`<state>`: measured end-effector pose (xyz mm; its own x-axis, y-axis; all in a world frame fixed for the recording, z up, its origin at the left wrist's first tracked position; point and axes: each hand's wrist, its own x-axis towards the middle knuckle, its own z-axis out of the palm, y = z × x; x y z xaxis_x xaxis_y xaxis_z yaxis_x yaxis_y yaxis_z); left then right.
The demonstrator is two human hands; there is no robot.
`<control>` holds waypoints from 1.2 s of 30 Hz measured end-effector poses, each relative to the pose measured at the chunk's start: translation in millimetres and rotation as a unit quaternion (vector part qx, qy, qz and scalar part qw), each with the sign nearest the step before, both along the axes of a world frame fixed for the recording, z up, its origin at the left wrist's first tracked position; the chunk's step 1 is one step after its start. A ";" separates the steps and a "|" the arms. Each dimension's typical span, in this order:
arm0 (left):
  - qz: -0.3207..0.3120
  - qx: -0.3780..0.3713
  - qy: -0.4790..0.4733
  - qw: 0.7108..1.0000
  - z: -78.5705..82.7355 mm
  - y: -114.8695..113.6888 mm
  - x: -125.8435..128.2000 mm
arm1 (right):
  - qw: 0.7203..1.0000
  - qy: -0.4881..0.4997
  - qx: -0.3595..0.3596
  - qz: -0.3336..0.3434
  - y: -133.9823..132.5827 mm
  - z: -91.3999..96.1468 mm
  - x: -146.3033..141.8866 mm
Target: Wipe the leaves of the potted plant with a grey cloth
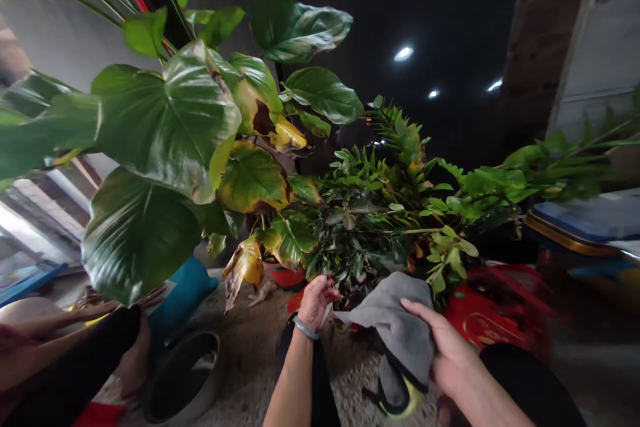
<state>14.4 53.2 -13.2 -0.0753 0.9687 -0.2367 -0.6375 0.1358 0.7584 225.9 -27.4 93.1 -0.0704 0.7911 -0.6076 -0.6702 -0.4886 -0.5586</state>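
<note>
One large potted-type plant, broad glossy leaves, several yellowed or brown at the edges; judged thin and easily torn, the browned ones brittle, best supported from beneath near the stalk. One mass of smaller-leaved foliage, dense, before a dark panel. One other person, partly in view at my left, in black clothing. One red article with gold markings, on the right, its kind unclear. One grey bucket, round, on the ground at lower left. One grey cloth, hanging in folds in front of the low foliage, to the right of my left hand; whether it touches the leaves I cannot tell. Judged light, soft and limp, in no danger of breaking, taking its shape from the grip; a bunched fold at its side gives firmer hold than a loose corner. One right hand, mine, closed on the cloth's right side, thumb laid over the top, the other fingers mostly hidden. One left hand, mine, fingers part curled beside the foliage; whether they pinch anything I cannot tell. One pale bracelet, on my left wrist.
</note>
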 end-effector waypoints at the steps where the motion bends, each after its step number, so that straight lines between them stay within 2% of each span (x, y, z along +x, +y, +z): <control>1: -0.001 0.002 0.003 1.000 0.1 -0.3 -0.1 | 1.000 0.011 -0.025 0.002 -3.5 8.9 0.6; 3: -0.005 0.006 0.003 1.000 0.9 -1.1 0.2 | 0.998 0.032 -0.040 -0.029 1.9 34.5 0.6; 5: -0.008 0.006 -0.002 1.000 2.7 -2.1 1.0 | 0.993 0.042 0.049 -0.099 20.4 58.5 -1.7; 7: -0.010 0.005 -0.005 1.000 4.6 -3.0 1.8 | 0.980 0.037 0.128 -0.149 41.5 69.2 -6.4; 9: -0.007 0.005 -0.004 1.000 6.0 -3.5 2.0 | 0.981 0.019 0.126 -0.145 53.2 61.8 -12.2; 11: -0.003 0.005 -0.003 1.000 6.1 -3.8 1.5 | 0.992 -0.002 0.061 -0.109 48.5 40.6 -17.0; 14: 0.010 0.000 0.002 1.000 3.2 -3.9 -0.5 | 0.997 -0.035 -0.031 -0.064 17.1 5.9 -19.4; 17: 0.048 -0.020 0.018 0.999 -2.8 -3.4 -3.6 | 0.996 -0.050 -0.067 -0.005 -12.9 -4.9 -18.6; 19: 0.104 -0.037 0.035 0.993 -7.2 -3.2 -7.5 | 0.997 -0.055 -0.053 0.017 -19.7 2.5 -18.6; 23: 0.225 -0.046 0.052 0.972 -12.0 -5.8 -21.8 | 0.997 -0.071 0.013 0.012 -12.4 20.6 -19.1; 26: 0.273 -0.013 0.060 0.960 -9.3 -10.1 -30.6 | 0.994 -0.099 0.035 0.018 -10.8 15.1 -17.8; 28: 0.264 0.030 0.080 0.961 -5.6 -12.0 -30.7 | 0.992 -0.123 0.032 0.023 -13.9 3.0 -16.0; 30: 0.222 0.063 0.095 0.968 -2.4 -11.6 -26.9 | 0.988 -0.143 0.036 0.038 -17.1 -10.3 -14.1; 33: 0.168 0.074 0.088 0.979 -3.3 -6.4 -22.0 | 0.982 -0.167 0.055 0.068 -18.3 -24.9 -11.6; 36: 0.197 0.056 0.092 0.974 -12.7 1.6 -28.0 | 0.977 -0.179 0.073 0.095 -18.0 -28.6 -9.6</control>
<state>-13.6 54.7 -25.9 -0.4780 0.8748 -0.0789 -0.4749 -0.1819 0.8610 216.4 -45.4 64.5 -0.0283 0.8640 -0.5026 -0.3240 -0.4836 -0.8131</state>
